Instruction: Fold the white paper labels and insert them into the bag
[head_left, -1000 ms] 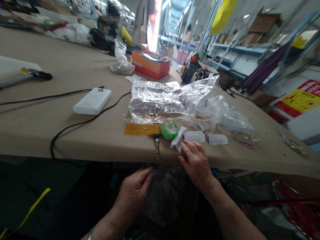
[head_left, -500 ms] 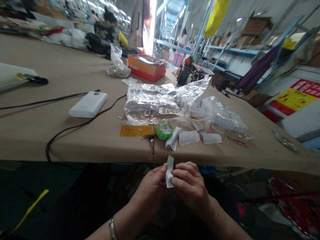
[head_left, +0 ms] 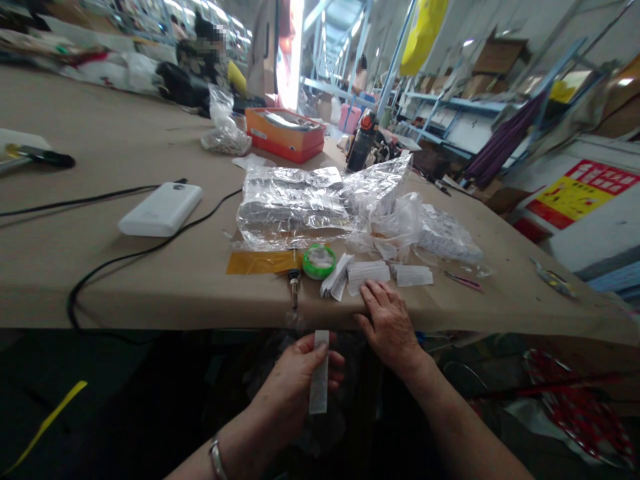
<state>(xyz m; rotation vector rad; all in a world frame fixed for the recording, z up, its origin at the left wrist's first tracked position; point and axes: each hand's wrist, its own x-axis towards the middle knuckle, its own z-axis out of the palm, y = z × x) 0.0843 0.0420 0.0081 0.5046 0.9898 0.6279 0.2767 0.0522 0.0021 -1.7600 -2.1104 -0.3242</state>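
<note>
In front of the table edge, my left hand (head_left: 300, 373) pinches a narrow white strip (head_left: 319, 390) between thumb and fingers. My right hand (head_left: 390, 323) reaches over the table edge, fingers stretched out, with its fingertips at the middle stack of white printed strips (head_left: 367, 272). To the left of that stack lies a fanned bunch of strips (head_left: 336, 279), and to the right another stack of strips (head_left: 413, 275). A green round tin (head_left: 319, 261) with pale content and a soldering-iron-like tool (head_left: 293, 288) lie beside the bunch.
Behind the strips spread clear plastic bags (head_left: 300, 203). A white power bank (head_left: 161, 210) with a black cable (head_left: 145, 259) lies at left. Pink tweezers (head_left: 463, 280) and a cutter (head_left: 555, 279) lie at right. Farther back stand an orange box (head_left: 285, 137) and a dark bottle (head_left: 362, 143).
My right hand has let go of the white strip and moved up to the middle stack. My left hand keeps the strip, now lower and turned flat toward me. The view has shifted slightly.
</note>
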